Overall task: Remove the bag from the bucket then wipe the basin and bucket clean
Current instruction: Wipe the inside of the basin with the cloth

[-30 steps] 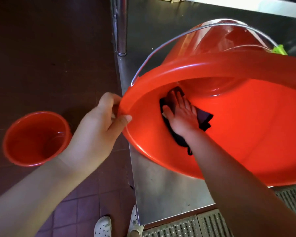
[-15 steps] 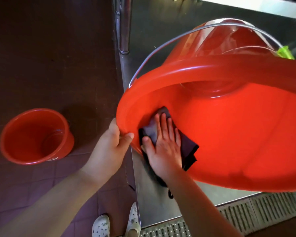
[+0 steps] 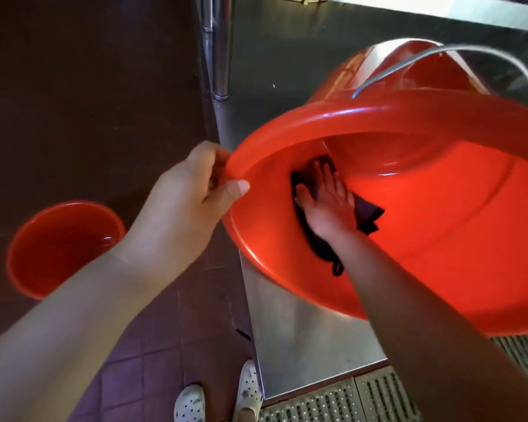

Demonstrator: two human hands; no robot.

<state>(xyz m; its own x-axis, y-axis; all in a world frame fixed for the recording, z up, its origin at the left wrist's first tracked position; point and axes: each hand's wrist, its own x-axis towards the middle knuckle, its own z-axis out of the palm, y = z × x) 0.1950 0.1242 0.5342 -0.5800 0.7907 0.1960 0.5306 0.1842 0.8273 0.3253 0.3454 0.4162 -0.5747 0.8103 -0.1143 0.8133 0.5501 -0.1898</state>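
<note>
A large red basin (image 3: 439, 233) is tilted toward me over a steel table. My left hand (image 3: 192, 196) grips its left rim, thumb on the inner side. My right hand (image 3: 326, 202) lies flat inside the basin, pressing a dark cloth (image 3: 366, 211) against the inner wall near the left side. Behind the basin stands a red bucket (image 3: 393, 62) with a metal wire handle (image 3: 470, 53) arching over it; the basin hides its lower part. No bag is in view.
A smaller red bucket (image 3: 58, 248) stands on the tiled floor at the left. The steel table (image 3: 302, 339) has a post (image 3: 220, 56) at its far left corner. A metal floor grate (image 3: 348, 403) runs along the bottom right. My shoes (image 3: 220, 397) are beside the table's corner.
My right hand slid the cloth down to the basin's near rim, then back up the inner wall. My left hand shifted along the rim, and the basin has tilted a little.
</note>
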